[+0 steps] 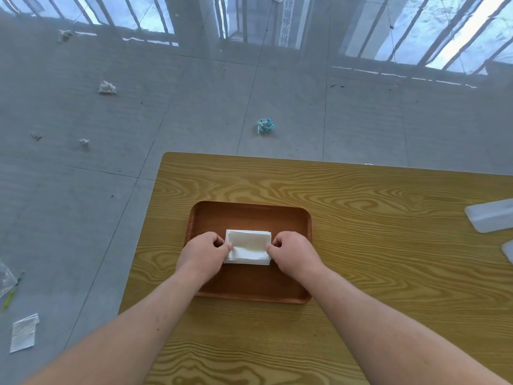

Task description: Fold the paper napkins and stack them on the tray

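Observation:
A brown wooden tray (249, 215) lies on the wooden table (361, 245). A stack of folded white paper napkins (248, 243) rests in the tray's middle. My left hand (204, 252) pinches the stack's left edge, fingers curled. My right hand (294, 252) pinches its right edge the same way. The top napkin sits slightly askew on the layers under it. Both forearms reach in over the near edge of the tray.
A translucent white plastic container (490, 215) lies at the table's right edge, another piece (508, 251) below it. The table's left edge drops to a grey tiled floor with crumpled paper (107, 87), a teal wad (265, 125) and a flat wrapper (23, 332).

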`<state>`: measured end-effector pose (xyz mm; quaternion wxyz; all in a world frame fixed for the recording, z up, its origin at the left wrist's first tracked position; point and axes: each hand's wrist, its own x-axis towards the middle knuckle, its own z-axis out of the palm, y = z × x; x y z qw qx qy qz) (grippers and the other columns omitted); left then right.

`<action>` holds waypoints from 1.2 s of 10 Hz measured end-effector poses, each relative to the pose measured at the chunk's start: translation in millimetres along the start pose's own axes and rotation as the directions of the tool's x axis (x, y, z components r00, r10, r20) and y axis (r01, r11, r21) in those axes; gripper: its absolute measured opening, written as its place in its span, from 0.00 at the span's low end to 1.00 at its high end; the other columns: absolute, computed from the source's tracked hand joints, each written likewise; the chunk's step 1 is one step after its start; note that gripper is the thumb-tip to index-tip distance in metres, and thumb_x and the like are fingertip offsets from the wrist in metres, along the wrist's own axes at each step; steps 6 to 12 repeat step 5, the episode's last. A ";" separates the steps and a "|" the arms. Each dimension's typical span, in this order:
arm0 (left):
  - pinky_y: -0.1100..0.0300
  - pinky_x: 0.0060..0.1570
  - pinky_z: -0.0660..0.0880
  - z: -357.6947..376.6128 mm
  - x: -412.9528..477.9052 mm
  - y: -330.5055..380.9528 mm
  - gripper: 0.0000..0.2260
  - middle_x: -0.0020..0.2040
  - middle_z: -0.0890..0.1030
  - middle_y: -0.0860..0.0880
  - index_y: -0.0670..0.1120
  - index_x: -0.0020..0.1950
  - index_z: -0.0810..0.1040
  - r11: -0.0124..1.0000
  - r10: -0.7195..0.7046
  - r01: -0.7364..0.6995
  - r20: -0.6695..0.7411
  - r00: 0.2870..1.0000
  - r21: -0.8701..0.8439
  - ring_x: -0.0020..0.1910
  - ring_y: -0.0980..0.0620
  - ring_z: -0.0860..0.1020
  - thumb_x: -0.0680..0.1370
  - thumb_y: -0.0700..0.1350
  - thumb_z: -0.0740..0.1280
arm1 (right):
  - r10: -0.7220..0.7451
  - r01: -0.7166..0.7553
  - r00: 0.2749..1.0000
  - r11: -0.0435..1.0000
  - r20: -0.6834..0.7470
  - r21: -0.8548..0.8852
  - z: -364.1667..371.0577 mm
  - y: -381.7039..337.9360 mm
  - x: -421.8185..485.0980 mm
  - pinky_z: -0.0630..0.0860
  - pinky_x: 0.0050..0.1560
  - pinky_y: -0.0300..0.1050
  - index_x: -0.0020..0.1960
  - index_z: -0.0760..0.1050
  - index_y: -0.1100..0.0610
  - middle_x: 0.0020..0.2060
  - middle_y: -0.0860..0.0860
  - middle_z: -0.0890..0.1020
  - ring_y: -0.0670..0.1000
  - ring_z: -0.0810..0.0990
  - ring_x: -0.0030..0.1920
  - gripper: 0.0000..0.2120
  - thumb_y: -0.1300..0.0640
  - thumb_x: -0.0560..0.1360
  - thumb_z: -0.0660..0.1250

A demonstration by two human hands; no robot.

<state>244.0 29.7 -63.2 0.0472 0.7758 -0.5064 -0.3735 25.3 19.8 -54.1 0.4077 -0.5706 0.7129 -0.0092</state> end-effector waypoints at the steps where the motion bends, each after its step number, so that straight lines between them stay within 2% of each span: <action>1: 0.56 0.31 0.70 0.5 -1.4 0.2 0.12 0.37 0.83 0.55 0.54 0.40 0.78 0.998 0.029 -0.027 -0.031 0.999 0.054 0.37 0.55 0.79 0.78 0.58 0.69 | -0.023 0.020 0.999 0.996 -0.034 -0.088 2.2 0.1 -1.3 0.73 0.31 0.45 0.38 0.75 0.50 0.33 0.46 0.81 0.49 0.80 0.34 0.12 0.45 0.76 0.65; 2: 0.55 0.34 0.76 -3.7 -4.5 3.1 0.10 0.39 0.81 0.56 0.55 0.40 0.76 0.983 0.109 -0.097 -0.069 0.992 0.157 0.38 0.56 0.78 0.78 0.58 0.69 | -0.074 0.058 0.994 0.983 -0.082 -0.176 1.2 0.6 -3.7 0.71 0.30 0.45 0.37 0.73 0.50 0.33 0.46 0.80 0.48 0.78 0.34 0.14 0.43 0.76 0.65; 3: 0.53 0.38 0.79 -9.9 -7.9 6.4 0.09 0.44 0.78 0.58 0.56 0.46 0.74 0.959 0.198 -0.174 -0.091 0.976 0.226 0.41 0.55 0.77 0.78 0.60 0.68 | -0.183 0.147 0.974 0.960 -0.136 -0.238 -2.5 0.0 -8.2 0.73 0.34 0.47 0.39 0.71 0.49 0.36 0.45 0.77 0.49 0.77 0.38 0.14 0.42 0.77 0.63; 4: 0.54 0.48 0.79 -21.7 -12.0 17.9 0.19 0.56 0.78 0.54 0.54 0.62 0.74 0.930 0.286 -0.248 -0.112 0.952 0.271 0.52 0.52 0.76 0.78 0.63 0.66 | -0.302 0.243 0.923 0.938 -0.238 -0.246 -19.4 -8.8 -15.7 0.74 0.43 0.46 0.48 0.73 0.49 0.44 0.45 0.77 0.50 0.75 0.47 0.13 0.39 0.77 0.62; 5: 0.51 0.63 0.74 -37.5 -18.3 36.0 0.31 0.71 0.74 0.50 0.51 0.74 0.69 0.876 0.402 -0.320 -0.179 0.898 0.361 0.68 0.47 0.72 0.78 0.68 0.61 | -0.395 0.297 0.864 0.900 -0.312 -0.319 -40.0 -20.4 -21.4 0.73 0.63 0.51 0.69 0.71 0.52 0.62 0.50 0.78 0.55 0.73 0.63 0.28 0.34 0.78 0.57; 12: 0.51 0.63 0.74 -37.5 -18.3 36.0 0.31 0.71 0.74 0.50 0.51 0.74 0.69 0.876 0.402 -0.320 -0.179 0.898 0.361 0.68 0.47 0.72 0.78 0.68 0.61 | -0.395 0.297 0.864 0.900 -0.312 -0.319 -40.0 -20.4 -21.4 0.73 0.63 0.51 0.69 0.71 0.52 0.62 0.50 0.78 0.55 0.73 0.63 0.28 0.34 0.78 0.57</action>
